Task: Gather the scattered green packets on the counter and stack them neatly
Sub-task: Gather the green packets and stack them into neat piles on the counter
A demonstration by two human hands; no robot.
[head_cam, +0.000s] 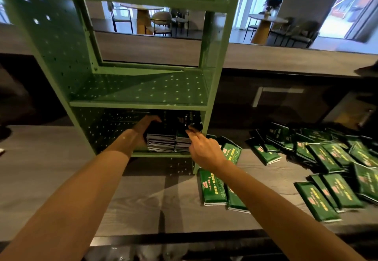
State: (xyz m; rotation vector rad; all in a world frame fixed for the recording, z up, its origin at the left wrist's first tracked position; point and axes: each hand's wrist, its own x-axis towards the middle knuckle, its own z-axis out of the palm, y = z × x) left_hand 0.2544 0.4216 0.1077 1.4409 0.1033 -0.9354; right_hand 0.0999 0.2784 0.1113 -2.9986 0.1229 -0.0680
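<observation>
Two bare arms reach over the worktop. Loose green packets lie scattered toward its right edge. The right hand, fingers open, touches the stacks in the green shelf; the left hand cups their left side.
</observation>
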